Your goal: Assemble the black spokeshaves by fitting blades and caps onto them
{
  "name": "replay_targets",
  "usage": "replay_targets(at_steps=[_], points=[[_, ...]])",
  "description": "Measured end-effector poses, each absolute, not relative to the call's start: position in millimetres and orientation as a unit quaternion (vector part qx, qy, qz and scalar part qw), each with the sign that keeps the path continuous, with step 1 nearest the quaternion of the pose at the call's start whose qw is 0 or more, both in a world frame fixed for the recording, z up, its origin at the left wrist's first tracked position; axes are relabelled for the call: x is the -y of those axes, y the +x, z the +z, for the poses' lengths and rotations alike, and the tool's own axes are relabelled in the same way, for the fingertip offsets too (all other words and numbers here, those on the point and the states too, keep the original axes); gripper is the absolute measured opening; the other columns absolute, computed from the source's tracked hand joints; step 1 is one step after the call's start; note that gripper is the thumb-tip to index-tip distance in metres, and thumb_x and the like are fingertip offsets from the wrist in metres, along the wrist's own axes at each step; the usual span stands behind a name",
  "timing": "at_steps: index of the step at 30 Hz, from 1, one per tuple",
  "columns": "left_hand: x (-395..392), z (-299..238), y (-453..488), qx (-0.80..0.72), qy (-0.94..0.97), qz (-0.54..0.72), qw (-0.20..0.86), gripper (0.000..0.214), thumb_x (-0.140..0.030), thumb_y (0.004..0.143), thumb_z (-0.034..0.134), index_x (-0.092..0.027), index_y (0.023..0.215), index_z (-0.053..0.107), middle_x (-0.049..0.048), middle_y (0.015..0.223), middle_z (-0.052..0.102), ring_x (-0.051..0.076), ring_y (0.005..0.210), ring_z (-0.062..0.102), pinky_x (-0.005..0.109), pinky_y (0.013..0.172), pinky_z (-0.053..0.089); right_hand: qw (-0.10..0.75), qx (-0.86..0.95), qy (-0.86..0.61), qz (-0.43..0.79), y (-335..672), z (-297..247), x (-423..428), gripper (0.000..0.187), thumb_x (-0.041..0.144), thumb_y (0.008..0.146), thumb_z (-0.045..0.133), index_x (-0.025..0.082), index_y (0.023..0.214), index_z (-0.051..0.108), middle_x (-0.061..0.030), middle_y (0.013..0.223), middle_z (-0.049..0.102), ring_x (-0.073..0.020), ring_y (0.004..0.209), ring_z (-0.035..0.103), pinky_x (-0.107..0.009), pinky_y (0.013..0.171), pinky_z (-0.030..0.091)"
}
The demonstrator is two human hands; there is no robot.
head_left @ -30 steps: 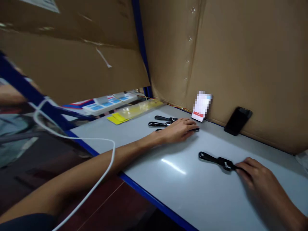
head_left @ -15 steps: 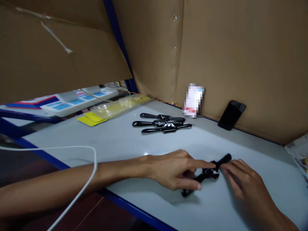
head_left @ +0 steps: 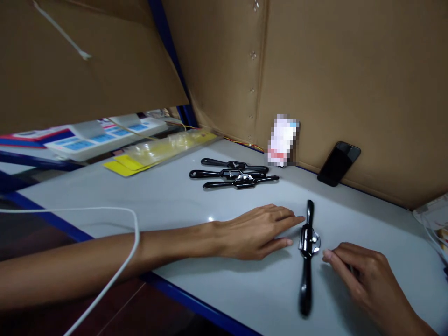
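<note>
A black two-handled spokeshave (head_left: pixel 307 261) lies on the grey table (head_left: pixel 182 205), its handles running toward and away from me. My left hand (head_left: pixel 257 232) lies flat just left of it, fingers stretched out, fingertips at its upper handle. My right hand (head_left: pixel 360 275) rests to its right, fingers loosely curled, fingertips close to the metal middle part. Neither hand holds it. Three more black spokeshaves (head_left: pixel 233 174) lie side by side farther back.
Cardboard walls (head_left: pixel 343 74) close off the back and left. A black phone (head_left: pixel 339 163) and a small white card (head_left: pixel 282 140) lean against the back wall. Yellow packaging (head_left: pixel 161 150) and white-blue boxes (head_left: pixel 101 135) lie at the left. A white cable (head_left: pixel 115 270) crosses my left arm.
My left hand came from the row of spokeshaves to the near one. Both hands turned that spokeshave from lying across to pointing toward me, then let go of it.
</note>
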State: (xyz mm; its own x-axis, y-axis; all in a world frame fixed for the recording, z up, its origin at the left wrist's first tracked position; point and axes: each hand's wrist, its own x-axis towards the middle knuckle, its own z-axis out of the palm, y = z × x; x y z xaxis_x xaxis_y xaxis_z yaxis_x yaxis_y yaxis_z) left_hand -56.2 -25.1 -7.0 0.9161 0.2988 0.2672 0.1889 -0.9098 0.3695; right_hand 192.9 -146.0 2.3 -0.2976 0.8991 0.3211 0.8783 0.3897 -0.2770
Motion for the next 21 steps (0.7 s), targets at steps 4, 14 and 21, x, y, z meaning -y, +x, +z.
replay_targets(at_steps=[4,14,21], points=[[27,-5,-54,-0.131,0.970,0.137,0.154,0.049,-0.046,0.100,0.057,-0.014,0.136,0.058,0.0145,0.118,0.063,0.028,0.106,0.059,0.043,0.096,0.051,0.235,0.794,-0.558,-0.058,194,-4,144,0.026,0.031,0.104,0.046,0.022,0.107,0.070,-0.0039,0.089,0.069,-0.0165,0.073,0.066,-0.030,0.063,0.050],[29,-15,-50,-0.145,0.973,0.144,0.109,0.021,-0.025,0.101,0.053,-0.016,0.113,0.068,0.0072,0.094,0.059,0.021,0.081,0.055,0.034,0.072,0.050,0.270,0.805,-0.528,0.000,181,-14,142,0.020,0.023,0.102,0.050,0.019,0.104,0.069,-0.0054,0.091,0.066,-0.0179,0.080,0.064,-0.033,0.068,0.054],[35,-11,-51,-0.180,0.955,0.132,0.198,0.021,-0.016,0.099,0.053,-0.017,0.116,0.066,0.0061,0.095,0.059,0.018,0.082,0.058,0.029,0.067,0.047,0.308,0.818,-0.485,-0.008,169,-8,144,0.018,0.017,0.097,0.055,0.016,0.104,0.071,-0.0070,0.087,0.066,-0.0174,0.076,0.064,-0.031,0.064,0.056]])
